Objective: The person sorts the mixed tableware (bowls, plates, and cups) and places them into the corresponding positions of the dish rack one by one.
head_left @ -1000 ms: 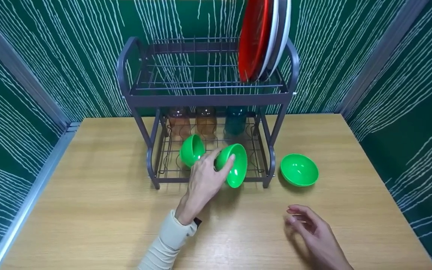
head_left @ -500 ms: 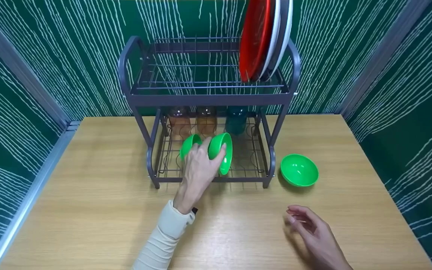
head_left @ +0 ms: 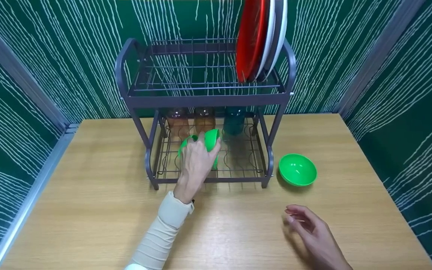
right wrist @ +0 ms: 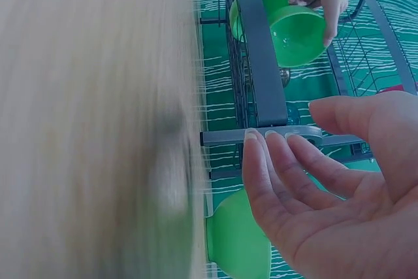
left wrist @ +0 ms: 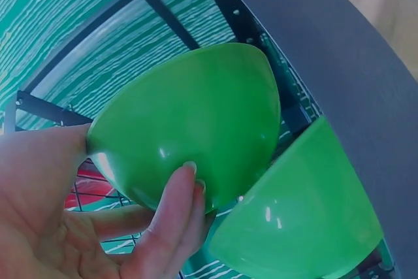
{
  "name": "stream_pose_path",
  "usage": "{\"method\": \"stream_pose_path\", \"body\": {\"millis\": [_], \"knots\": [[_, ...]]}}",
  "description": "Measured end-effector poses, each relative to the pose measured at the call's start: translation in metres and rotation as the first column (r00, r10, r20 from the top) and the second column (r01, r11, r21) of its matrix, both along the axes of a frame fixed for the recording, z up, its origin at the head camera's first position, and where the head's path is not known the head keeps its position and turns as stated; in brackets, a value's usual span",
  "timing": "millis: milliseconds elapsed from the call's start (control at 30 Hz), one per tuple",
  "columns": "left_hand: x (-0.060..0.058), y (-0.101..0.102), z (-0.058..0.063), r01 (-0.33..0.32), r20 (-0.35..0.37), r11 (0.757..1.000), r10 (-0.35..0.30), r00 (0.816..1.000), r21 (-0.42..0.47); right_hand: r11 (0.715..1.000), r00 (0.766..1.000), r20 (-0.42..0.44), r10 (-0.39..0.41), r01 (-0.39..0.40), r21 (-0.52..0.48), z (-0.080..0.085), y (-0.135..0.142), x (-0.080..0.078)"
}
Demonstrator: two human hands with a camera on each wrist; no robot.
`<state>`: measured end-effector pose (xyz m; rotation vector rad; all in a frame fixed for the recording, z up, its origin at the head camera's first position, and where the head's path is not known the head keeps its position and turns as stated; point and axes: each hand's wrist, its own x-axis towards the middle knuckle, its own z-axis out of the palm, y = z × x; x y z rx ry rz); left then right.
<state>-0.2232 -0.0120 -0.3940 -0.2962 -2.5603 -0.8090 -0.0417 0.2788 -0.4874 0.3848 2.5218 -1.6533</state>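
My left hand (head_left: 194, 159) pinches a green bowl (head_left: 211, 139) by its rim at the lower tier of the dish rack (head_left: 208, 100). In the left wrist view the held bowl (left wrist: 196, 115) is tilted on its side, thumb at one edge and fingers against its outer wall. Close beside it a second green bowl (left wrist: 307, 207) stands on edge in the rack; in the head view my hand covers most of it. Over the table front, my right hand (head_left: 315, 236) hovers with loosely bent fingers and holds nothing. A third green bowl (head_left: 297, 170) sits upright right of the rack.
Several tumblers, including a teal one (head_left: 234, 120) and an amber one (head_left: 204, 120), stand at the back of the lower tier. Above, a red plate (head_left: 251, 45) and white plates (head_left: 278, 37) stand upright at the upper tier's right. Green walls enclose the wooden table (head_left: 99, 210).
My left hand has carried its bowl left and farther into the lower tier, toward the bowl standing there, turning it more on edge. My right hand and the third bowl have stayed put.
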Motion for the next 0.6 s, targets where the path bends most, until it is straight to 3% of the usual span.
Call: {"method": "stream_pose_path", "body": {"millis": [233,600], "knots": [[-0.0054,-0.0003,-0.0038,-0.080,-0.123,0.989,0.065,0.990,-0.123,1.000,1.000,-0.021,0.011,-0.012,-0.004,-0.0010,-0.0029,-0.0015],[-0.0072,0.0080,-0.0069,-0.124,-0.067,0.954,0.109,0.992,-0.273,0.999,1.000,-0.003,0.027,-0.027,0.017,0.0059,-0.0008,-0.0035]]}}
